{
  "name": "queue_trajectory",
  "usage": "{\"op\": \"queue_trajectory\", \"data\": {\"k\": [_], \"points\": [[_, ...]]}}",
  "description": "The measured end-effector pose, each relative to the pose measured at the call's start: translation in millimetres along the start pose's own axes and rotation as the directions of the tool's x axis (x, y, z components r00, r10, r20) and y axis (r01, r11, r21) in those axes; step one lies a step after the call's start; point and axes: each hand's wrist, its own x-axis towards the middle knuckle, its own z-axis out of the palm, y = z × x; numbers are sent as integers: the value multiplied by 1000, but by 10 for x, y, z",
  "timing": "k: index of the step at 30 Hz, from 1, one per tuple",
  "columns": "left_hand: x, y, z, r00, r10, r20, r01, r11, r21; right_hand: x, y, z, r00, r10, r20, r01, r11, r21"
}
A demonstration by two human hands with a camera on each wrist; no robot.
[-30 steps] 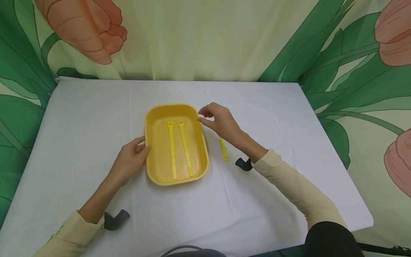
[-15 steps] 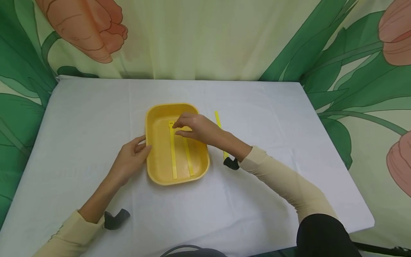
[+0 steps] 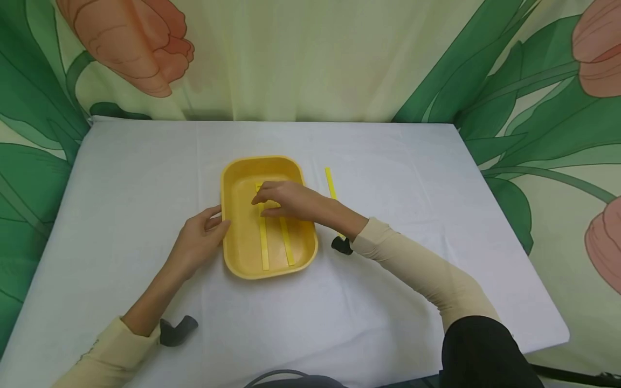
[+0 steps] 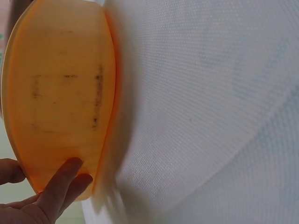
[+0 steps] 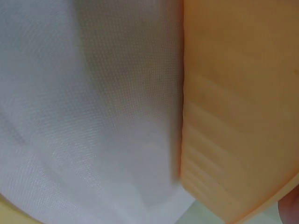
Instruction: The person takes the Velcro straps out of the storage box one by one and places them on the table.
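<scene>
A shallow yellow tray (image 3: 242, 242) stands on the white-covered table. My left hand (image 3: 202, 237) grips its left rim: in the left wrist view the fingers (image 4: 58, 186) press the outer wall, with the thumb (image 4: 11, 171) at the rim. Two flat yellow strips with slotted heads lie lengthwise inside, a left strip (image 3: 264, 248) and a right strip (image 3: 287, 248). Over them is my right hand (image 3: 288, 199), thumb and fingers bent but apart, fingertips close to the left strip. It hides the right strip's head. In the right wrist view the tray's side wall (image 5: 238, 93) covers most of that hand.
Another yellow strip (image 3: 330, 180) lies on the white cloth (image 3: 388, 178) right of the tray, partly under my right wrist. Dark curved pieces stick out at both cuffs, the left piece (image 3: 178, 331) and the right piece (image 3: 342, 245). A flower-printed curtain (image 3: 291, 59) hangs behind the table.
My right hand has moved left from beside the tray's right rim to over the strips inside, uncovering the upper end of the strip on the table. The left hand stays on the rim.
</scene>
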Motion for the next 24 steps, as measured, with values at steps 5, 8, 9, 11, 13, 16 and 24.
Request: {"op": "queue_trajectory", "data": {"k": [5, 8, 9, 11, 13, 16, 24], "points": [[8, -7, -4, 1000, 6, 8, -6, 1000, -20, 10, 12, 18, 1000, 4, 30, -4, 1000, -1], [21, -3, -6, 1000, 4, 1, -4, 1000, -10, 7, 15, 22, 999, 12, 46, -12, 1000, -4], [24, 1, -5, 1000, 1, 1, -1, 1000, -8, 5, 15, 23, 999, 16, 52, -16, 1000, -5], [25, 4, -3, 1000, -5, 0, 5, 1000, -4, 1, 16, 29, 998, 20, 63, -20, 1000, -10], [21, 4, -4, 1000, -12, -1, 12, 1000, 2, 2, 19, 41, 997, 20, 69, -19, 1000, -15], [8, 2, -5, 1000, -17, 5, 17, 1000, -1, 1, 25, 64, 997, 16, 76, -14, 999, -30], [2, -20, 2, 1000, -6, 10, 6, 1000, -14, 9, 34, 91, 997, 11, 77, -9, 999, -31]]}}
